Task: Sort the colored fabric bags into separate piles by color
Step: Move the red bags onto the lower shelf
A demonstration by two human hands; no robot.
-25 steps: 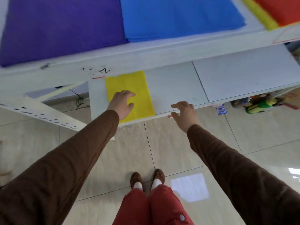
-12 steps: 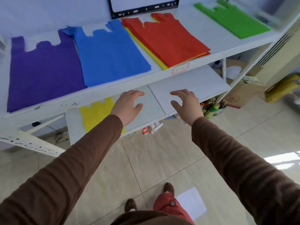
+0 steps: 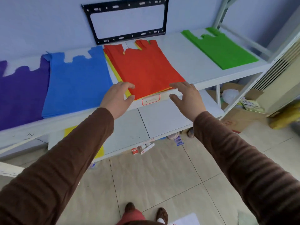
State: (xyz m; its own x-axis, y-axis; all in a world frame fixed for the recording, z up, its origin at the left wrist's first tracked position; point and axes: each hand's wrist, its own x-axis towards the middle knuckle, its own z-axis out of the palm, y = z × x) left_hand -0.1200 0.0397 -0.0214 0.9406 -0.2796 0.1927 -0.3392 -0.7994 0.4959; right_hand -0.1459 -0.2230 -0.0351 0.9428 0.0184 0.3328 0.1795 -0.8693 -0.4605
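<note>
On the upper shelf (image 3: 186, 62) lie a purple bag pile (image 3: 21, 95), a blue bag pile (image 3: 76, 83), a mixed stack topped by a red bag (image 3: 146, 69) with yellow edges showing beneath, and a green bag (image 3: 219, 46) at the right. A yellow bag (image 3: 100, 151) lies on the lower shelf, mostly hidden by my left sleeve. My left hand (image 3: 116, 98) reaches the stack's front left corner, fingers spread, holding nothing. My right hand (image 3: 186, 98) hovers open at the stack's front right corner.
A black bracket frame (image 3: 126, 21) hangs on the wall behind the shelf. The lower shelf (image 3: 162, 119) has white panels. Small boxes (image 3: 142, 148) lie on the floor under it, and cardboard boxes (image 3: 240, 114) and a white appliance (image 3: 279, 82) stand at the right.
Both hands rose from the lower shelf, leaving the yellow bag there, and moved up to the front corners of the red-topped stack. My head lifted, bringing the upper shelf into view.
</note>
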